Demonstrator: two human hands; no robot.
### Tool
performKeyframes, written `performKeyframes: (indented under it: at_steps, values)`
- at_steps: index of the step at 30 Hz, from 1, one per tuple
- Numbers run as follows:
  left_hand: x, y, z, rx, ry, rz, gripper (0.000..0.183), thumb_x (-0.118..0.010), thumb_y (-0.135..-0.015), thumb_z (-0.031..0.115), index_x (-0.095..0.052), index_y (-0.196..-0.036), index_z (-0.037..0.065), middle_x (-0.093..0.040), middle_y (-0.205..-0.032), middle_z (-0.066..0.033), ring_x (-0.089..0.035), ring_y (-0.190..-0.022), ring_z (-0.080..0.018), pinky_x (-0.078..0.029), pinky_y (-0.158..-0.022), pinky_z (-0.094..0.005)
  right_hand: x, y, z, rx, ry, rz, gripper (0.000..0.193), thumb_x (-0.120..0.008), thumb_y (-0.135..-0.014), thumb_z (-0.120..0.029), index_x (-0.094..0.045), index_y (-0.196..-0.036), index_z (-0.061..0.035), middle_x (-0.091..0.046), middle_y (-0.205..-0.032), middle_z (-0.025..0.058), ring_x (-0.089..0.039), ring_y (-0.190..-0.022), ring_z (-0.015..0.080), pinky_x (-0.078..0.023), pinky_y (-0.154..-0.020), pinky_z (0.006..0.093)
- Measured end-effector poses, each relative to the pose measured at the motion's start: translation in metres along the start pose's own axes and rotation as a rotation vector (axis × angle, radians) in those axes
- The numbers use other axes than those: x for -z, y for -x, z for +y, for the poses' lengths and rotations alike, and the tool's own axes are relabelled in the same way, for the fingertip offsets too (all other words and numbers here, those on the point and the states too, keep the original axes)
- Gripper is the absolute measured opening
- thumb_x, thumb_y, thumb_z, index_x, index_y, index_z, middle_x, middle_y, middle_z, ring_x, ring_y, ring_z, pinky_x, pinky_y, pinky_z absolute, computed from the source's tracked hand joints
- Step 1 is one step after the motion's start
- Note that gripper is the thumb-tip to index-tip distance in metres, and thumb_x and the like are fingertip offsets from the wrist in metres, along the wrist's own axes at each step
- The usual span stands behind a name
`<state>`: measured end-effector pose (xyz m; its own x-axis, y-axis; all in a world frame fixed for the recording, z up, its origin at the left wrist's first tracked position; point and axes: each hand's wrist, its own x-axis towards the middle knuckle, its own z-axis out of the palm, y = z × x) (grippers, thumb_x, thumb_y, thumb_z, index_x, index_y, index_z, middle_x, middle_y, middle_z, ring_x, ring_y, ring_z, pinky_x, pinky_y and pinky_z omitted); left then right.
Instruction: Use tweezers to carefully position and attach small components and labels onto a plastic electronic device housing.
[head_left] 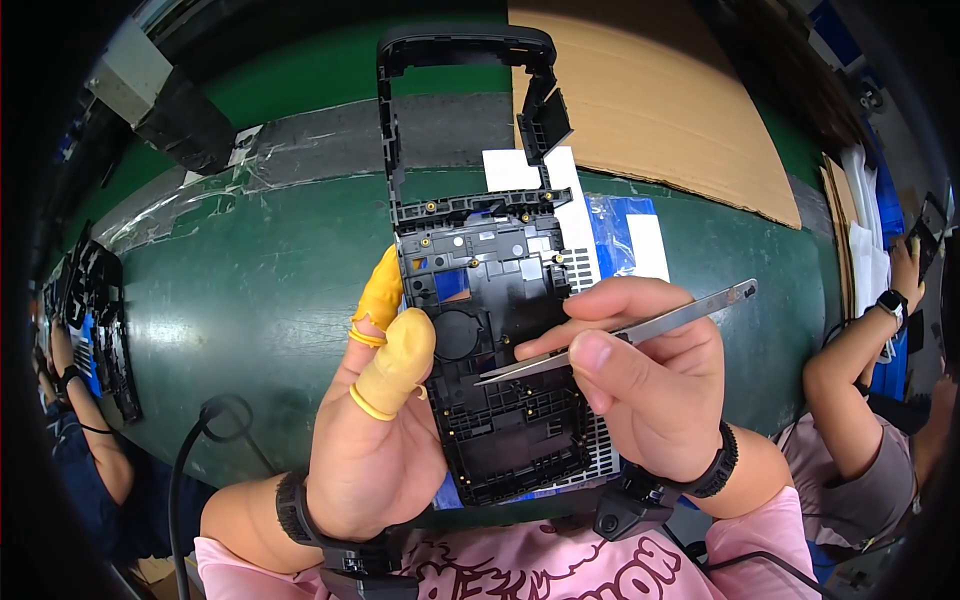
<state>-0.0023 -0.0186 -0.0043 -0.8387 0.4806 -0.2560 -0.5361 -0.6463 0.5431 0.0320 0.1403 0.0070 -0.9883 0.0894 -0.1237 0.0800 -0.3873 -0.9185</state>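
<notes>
A long black plastic housing (530, 315) with an open frame at its far end lies in front of me. Small brass-coloured inserts, ribs and cut-outs cover its inner side. My left hand (365, 455) grips the housing by its left edge; yellow finger cots (390, 372) cover the thumb and a finger. Metal tweezers (680, 308) are pinched between the thumb and fingers of my right hand (665, 400). Their tips point left, over the lower middle of the housing. Whether the tips touch it or hold anything is too small to tell.
Under and behind the housing lie white and blue sheets (650, 245) on the green table (240, 300). A big cardboard sheet (650, 100) covers the far right. Black parts (110, 340) are at left. Co-workers' arms (850, 350) show at both sides. A black cable (180, 480) loops at lower left.
</notes>
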Motion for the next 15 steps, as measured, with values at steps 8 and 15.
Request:
performKeyframes:
  at_steps: [8,15]
  values:
    - [-0.0014,0.0007,0.0002,0.014,0.028,0.016,0.049,-0.045,-0.089,0.017,-0.024,-0.133,0.011,-0.041,-0.125,-0.0067,-0.043,-0.113,-0.0179,-0.037,-0.094,-0.0357,0.0010,0.0005,-0.0029,-0.024,0.044,0.000,0.022,-0.050,-0.079,0.004,-0.051,-0.101,0.0051,-0.057,-0.072,0.0110,-0.049,-0.053,0.0085,-0.049,-0.065,0.0281]
    - [-0.0022,0.0018,0.0002,0.011,0.044,0.029,0.048,-0.046,-0.088,0.016,-0.026,-0.132,0.011,-0.041,-0.125,-0.0065,-0.042,-0.113,-0.0183,-0.036,-0.095,-0.0360,0.0008,-0.0002,0.0024,0.024,0.023,-0.004,0.023,-0.052,-0.079,0.003,-0.050,-0.101,0.0053,-0.057,-0.070,0.0116,-0.049,-0.053,0.0085,-0.049,-0.063,0.0270]
